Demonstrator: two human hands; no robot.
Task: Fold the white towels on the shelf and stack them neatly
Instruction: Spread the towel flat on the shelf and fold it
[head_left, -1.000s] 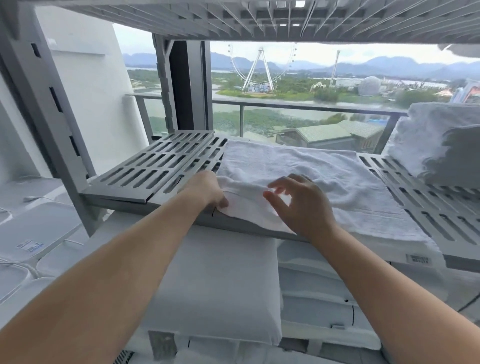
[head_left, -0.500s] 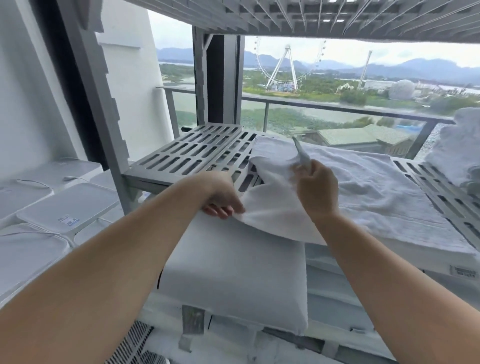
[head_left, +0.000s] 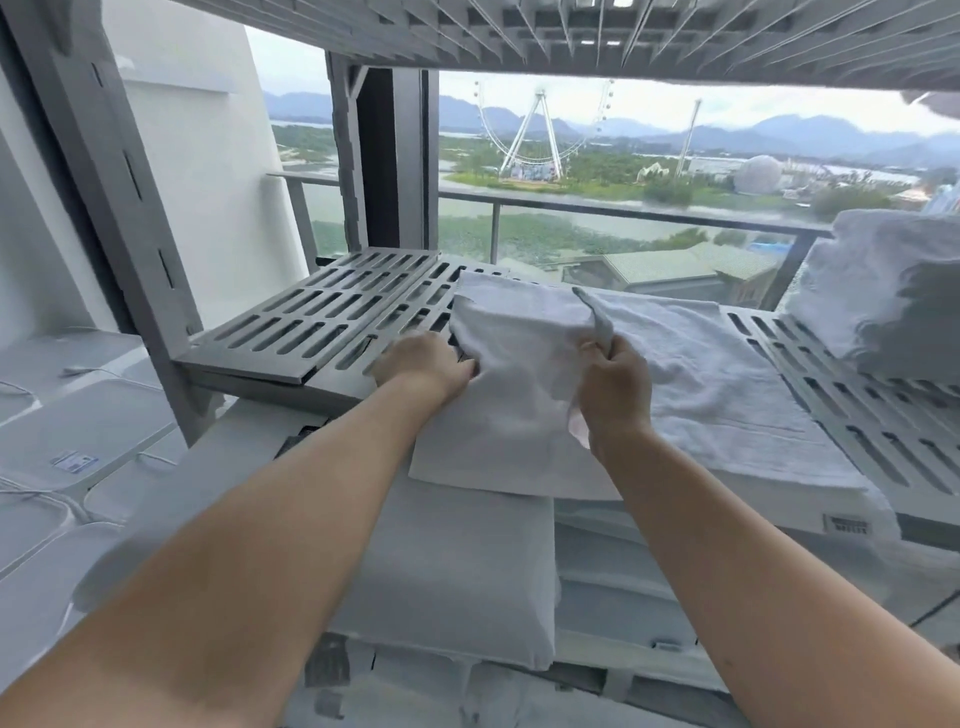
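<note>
The left hand (head_left: 423, 364) grips the edge of a white towel (head_left: 519, 374) on a shelf (head_left: 322, 322). The right hand (head_left: 615, 395) pinches a fold that sticks up above its fingers.

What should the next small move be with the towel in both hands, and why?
Probably lift the held towel clear and spread it flat: the left hand and right hand grip its edges, and it is bunched, overhangs the shelf front and lies on another towel.

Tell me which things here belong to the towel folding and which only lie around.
Job: white towel, held by left hand and right hand; slotted shelf; towel pile at right.
Lying about: pillow below the shelf; white bins at left.
</note>
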